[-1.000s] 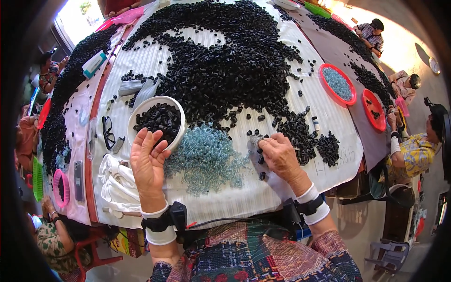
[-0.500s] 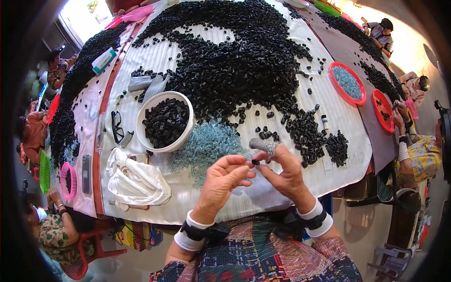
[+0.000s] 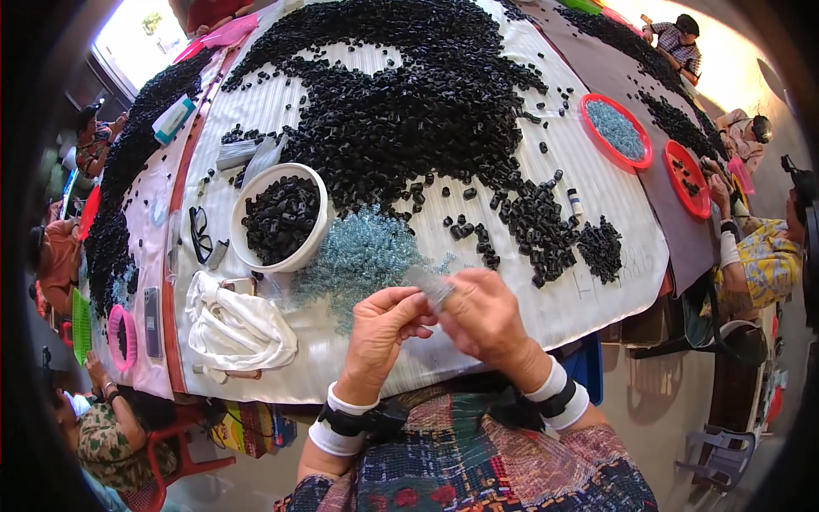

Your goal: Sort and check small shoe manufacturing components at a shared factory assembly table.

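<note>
My left hand (image 3: 381,328) and my right hand (image 3: 483,318) meet above the table's near edge, fingertips pinched together on a small pale-blue translucent piece (image 3: 436,290); a dark part may lie hidden in the fingers. Just beyond them lies a heap of pale-blue translucent pieces (image 3: 363,254) on the white striped cloth (image 3: 563,316). A white bowl (image 3: 317,243) with black pieces stands left of the heap. A huge spread of black pieces (image 3: 409,94) covers the table's middle and far part.
A crumpled white cloth bag (image 3: 239,328), spectacles (image 3: 200,234) and a phone (image 3: 153,321) lie at the left. Two red trays (image 3: 646,154) sit at the right. Other people sit around the table at both sides (image 3: 759,256). A pink basket (image 3: 120,333) is far left.
My left hand left the bowl and the blue heap and came to my right hand; both lifted off the table and now pinch a small piece together.
</note>
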A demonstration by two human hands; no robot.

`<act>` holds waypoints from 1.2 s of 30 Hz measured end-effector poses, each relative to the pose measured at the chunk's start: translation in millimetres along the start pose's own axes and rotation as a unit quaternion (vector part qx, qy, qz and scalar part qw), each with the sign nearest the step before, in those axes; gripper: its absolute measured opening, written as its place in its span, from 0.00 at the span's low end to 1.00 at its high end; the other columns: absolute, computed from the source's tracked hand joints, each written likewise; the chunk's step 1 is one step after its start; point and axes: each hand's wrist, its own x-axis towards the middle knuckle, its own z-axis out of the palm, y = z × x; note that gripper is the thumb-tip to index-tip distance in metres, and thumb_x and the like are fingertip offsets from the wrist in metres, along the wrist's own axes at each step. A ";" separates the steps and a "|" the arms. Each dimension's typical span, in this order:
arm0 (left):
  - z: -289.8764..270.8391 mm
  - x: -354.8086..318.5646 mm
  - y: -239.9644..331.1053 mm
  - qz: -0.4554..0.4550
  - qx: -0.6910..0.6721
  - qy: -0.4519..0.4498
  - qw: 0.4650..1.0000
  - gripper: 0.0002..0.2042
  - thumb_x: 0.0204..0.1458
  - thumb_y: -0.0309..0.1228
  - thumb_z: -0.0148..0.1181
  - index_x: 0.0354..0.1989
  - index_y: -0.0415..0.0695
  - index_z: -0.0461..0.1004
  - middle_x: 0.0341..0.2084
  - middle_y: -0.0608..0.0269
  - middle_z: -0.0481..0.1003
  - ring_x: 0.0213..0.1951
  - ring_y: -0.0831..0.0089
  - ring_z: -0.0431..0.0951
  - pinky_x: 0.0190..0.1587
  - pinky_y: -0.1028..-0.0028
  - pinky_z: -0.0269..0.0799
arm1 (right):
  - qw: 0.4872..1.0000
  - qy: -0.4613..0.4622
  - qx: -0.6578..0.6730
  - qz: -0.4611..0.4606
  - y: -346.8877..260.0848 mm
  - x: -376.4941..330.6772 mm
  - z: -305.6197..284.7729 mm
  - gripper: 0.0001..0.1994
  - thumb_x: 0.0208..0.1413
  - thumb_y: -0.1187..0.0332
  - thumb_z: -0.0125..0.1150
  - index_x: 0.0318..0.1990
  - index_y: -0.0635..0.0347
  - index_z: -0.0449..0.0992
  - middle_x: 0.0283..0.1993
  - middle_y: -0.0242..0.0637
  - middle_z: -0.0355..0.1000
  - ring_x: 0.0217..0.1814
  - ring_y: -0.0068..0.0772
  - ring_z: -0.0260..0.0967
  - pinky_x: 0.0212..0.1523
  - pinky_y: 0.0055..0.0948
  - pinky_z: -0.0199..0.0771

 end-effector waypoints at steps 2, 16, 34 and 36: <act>0.9 -2.1 0.8 0.003 0.010 0.008 1.000 0.08 0.53 0.25 0.58 0.40 0.37 0.75 0.30 0.54 0.78 0.29 0.70 0.80 0.28 0.76 0.79 | 0.997 0.053 0.042 0.049 17.4 -2.7 -1.8 0.12 0.39 0.82 0.58 0.36 0.64 0.74 0.33 0.41 0.72 0.31 0.43 0.68 0.31 0.38 0.69; -8.6 -2.9 2.2 -0.005 0.001 0.022 1.000 0.08 0.53 0.22 0.57 0.41 0.37 0.75 0.32 0.53 0.78 0.30 0.71 0.80 0.29 0.77 0.79 | 0.962 -0.105 -0.213 0.131 46.4 -10.2 19.5 0.11 0.44 0.73 0.58 0.38 0.57 0.72 0.30 0.34 0.70 0.35 0.37 0.67 0.34 0.35 0.64; -1.9 -1.3 -1.0 -0.010 0.049 0.011 0.999 0.09 0.50 0.24 0.62 0.39 0.36 0.73 0.30 0.57 0.78 0.30 0.73 0.80 0.29 0.80 0.77 | 0.951 -0.226 -0.176 0.118 53.8 -2.6 10.7 0.15 0.46 0.76 0.53 0.44 0.56 0.68 0.29 0.36 0.66 0.32 0.39 0.69 0.33 0.35 0.70; -1.0 -2.0 -1.9 -0.012 0.053 0.014 0.998 0.09 0.50 0.23 0.62 0.39 0.36 0.73 0.30 0.57 0.78 0.30 0.73 0.80 0.29 0.80 0.77 | 0.953 -0.228 -0.176 0.093 55.8 -2.1 10.1 0.15 0.45 0.77 0.53 0.44 0.56 0.68 0.29 0.37 0.66 0.34 0.39 0.69 0.34 0.35 0.70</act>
